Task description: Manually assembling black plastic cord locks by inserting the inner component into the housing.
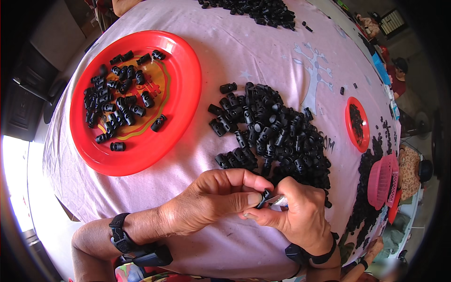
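My left hand (213,203) pinches a small black plastic cord lock (264,198) between thumb and fingertips. My right hand (300,214) is closed around a small tool (279,201) with a thin metal blade and a pale part; the fingers cover most of it. The blade meets the cord lock or lies right beside it. Just beyond both hands spreads a heap of black cord locks (282,136) on the pink cloth. To the left, a red plate (181,117) with a yellow-orange printed middle bears several loose cord locks (124,105).
A pink patterned cloth (225,56) covers the table. Another black pile (263,11) lies at the far edge. At right are a smaller red plate (351,133), a pink basket (379,181) and more black parts (366,202). Other people sit around; one person's hand (374,248) shows at lower right.
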`<state>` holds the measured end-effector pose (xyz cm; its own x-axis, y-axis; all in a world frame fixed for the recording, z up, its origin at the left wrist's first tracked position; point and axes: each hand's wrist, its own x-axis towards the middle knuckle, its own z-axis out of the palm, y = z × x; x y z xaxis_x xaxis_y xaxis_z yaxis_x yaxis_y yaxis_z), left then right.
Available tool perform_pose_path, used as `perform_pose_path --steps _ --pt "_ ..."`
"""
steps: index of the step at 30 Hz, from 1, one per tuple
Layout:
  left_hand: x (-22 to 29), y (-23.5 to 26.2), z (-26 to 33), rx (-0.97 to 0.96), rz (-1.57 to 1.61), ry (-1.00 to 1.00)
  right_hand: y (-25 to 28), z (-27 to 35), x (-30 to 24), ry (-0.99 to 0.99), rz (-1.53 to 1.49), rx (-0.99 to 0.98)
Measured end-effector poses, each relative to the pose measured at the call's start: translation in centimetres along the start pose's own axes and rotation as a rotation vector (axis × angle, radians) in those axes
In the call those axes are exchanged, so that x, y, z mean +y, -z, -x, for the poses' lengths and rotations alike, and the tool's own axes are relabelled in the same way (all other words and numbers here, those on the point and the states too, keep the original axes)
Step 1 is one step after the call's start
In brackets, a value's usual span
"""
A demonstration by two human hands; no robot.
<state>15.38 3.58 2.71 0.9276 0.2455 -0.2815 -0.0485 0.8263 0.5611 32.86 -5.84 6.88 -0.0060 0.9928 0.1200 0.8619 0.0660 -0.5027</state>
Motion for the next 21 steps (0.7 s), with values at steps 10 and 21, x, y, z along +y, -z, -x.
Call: perform_pose_path --steps 10,21 --pt "0.07 -0.03 0.01 0.002 -0.008 0.009 -0.05 -0.16 0.06 0.032 -0.023 0.006" --pt "-0.09 -0.13 -0.1 0.019 -0.022 0.001 -0.04 -0.11 0.07 0.045 -0.008 -0.009"
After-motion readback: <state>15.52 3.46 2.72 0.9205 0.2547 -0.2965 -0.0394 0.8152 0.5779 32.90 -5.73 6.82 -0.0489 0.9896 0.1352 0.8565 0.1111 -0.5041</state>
